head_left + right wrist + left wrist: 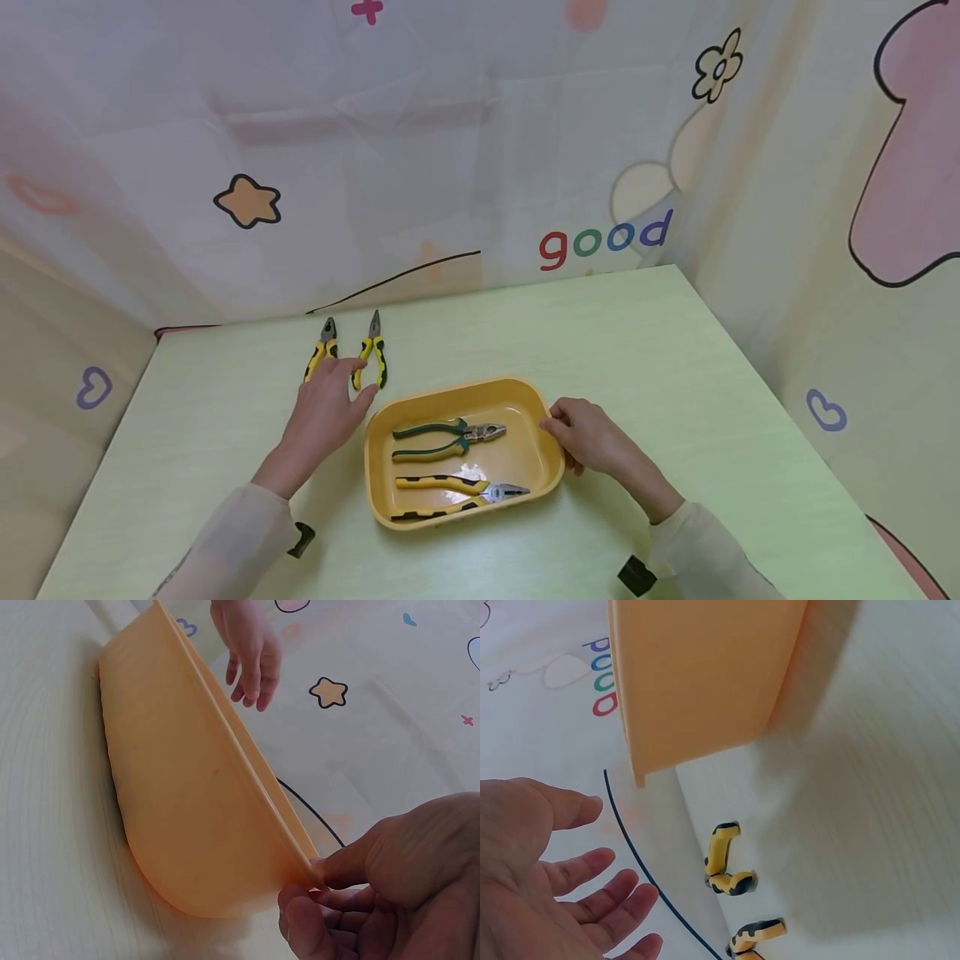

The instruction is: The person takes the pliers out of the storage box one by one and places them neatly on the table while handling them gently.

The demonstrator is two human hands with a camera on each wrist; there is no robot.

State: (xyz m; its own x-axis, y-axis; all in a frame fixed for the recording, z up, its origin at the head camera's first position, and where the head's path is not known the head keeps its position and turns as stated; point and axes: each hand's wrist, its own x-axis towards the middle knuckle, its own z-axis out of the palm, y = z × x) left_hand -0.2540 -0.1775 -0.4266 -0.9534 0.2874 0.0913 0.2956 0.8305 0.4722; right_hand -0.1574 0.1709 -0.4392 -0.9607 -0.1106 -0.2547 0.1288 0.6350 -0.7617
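Observation:
My right hand [592,437] pinches the right rim of a yellow plastic tray [534,433] between thumb and fingers. Inside the tray lie green-handled pliers [431,456] and, nearer me, yellow-and-black pliers [442,482], both with jaws pointing right. Beyond the tray's left end, my left hand [326,408] hovers with parted fingers near two more pliers on the table. One is a long-nose pair [376,329] with yellow-and-black handles; the other pair [328,331] is partly hidden by my fingers. The left wrist view shows that hand [577,892] holding nothing, apart from the handles.
A pale green table [637,350] carries everything. Behind it and at both sides hangs a printed curtain [420,167], close against the table's back edge. Black pieces [637,575] show by both sleeves.

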